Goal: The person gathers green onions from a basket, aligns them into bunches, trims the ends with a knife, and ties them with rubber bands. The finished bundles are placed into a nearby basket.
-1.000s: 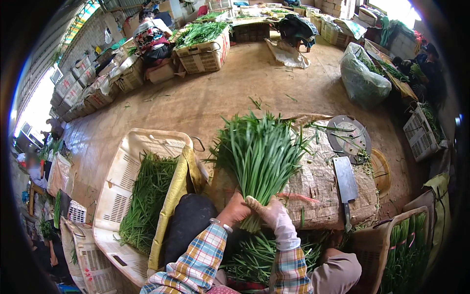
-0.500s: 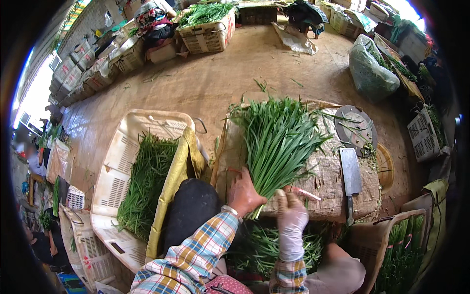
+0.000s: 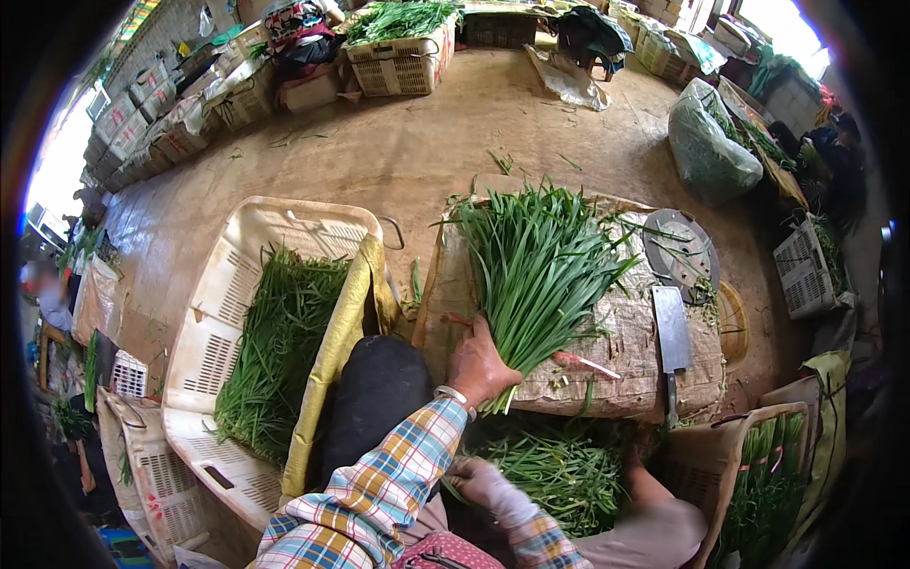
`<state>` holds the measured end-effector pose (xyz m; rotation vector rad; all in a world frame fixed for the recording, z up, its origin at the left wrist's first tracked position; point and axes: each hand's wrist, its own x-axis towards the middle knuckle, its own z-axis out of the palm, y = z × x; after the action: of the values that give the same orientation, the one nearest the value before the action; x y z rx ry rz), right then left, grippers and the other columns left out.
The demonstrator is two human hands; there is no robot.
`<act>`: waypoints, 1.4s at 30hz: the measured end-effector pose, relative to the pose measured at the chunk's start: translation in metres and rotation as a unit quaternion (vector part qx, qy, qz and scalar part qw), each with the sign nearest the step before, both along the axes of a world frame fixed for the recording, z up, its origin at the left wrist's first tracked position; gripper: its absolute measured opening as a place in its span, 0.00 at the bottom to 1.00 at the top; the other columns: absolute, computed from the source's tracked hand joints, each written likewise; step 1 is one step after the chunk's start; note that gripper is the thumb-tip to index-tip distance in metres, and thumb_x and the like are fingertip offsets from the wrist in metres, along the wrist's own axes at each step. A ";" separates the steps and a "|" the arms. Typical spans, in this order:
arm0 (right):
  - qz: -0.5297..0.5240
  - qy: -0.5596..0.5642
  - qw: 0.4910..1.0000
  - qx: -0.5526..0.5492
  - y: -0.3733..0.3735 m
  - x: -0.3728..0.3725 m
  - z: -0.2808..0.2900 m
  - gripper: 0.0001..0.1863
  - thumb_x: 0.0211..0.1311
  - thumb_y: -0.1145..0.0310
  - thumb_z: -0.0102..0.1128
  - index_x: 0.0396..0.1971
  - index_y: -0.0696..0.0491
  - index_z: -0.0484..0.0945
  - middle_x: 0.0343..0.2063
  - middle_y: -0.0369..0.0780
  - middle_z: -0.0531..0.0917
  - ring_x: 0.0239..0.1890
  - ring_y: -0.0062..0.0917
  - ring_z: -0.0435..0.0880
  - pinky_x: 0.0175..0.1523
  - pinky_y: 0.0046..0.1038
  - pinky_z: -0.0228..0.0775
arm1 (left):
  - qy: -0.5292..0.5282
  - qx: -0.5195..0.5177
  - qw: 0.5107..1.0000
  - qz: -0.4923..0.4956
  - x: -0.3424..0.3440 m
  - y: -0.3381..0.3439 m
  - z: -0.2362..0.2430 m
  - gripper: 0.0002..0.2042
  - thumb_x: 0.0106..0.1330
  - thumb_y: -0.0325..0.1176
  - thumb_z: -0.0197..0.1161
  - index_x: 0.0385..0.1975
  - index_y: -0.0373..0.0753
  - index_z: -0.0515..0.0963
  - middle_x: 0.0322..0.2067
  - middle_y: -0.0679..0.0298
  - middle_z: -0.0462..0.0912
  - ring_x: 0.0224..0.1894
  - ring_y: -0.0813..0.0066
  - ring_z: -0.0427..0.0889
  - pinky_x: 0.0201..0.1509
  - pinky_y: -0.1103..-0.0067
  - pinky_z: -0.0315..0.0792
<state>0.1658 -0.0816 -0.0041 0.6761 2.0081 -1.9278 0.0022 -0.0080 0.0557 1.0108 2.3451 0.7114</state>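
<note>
Green leafy bunch (image 3: 550, 266) lies on cloth-covered worktop (image 3: 621, 394), cut ends toward person. Left hand (image 3: 482, 365) grasps its stem end. Right hand (image 3: 482, 482) lower, fingers curled, beside loose greens (image 3: 555, 479); cannot tell if holding anything. 1 cleaver (image 3: 672, 332) right of bunch.
</note>
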 end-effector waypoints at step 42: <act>-0.176 0.308 0.779 0.517 0.164 -0.042 0.102 0.14 0.38 0.83 0.67 0.27 0.52 0.76 0.32 0.39 0.81 0.38 0.33 0.79 0.43 0.32 0.70 | 0.043 -0.030 0.977 -0.206 -0.012 0.009 0.001 0.48 0.36 0.41 0.75 0.58 0.27 0.56 0.49 0.47 0.72 0.54 0.53 0.73 0.58 0.61 0.66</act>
<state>0.1237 0.0823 0.0976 0.6997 3.6310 -1.0529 -0.0102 0.0009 0.0567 1.4645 2.1082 0.4400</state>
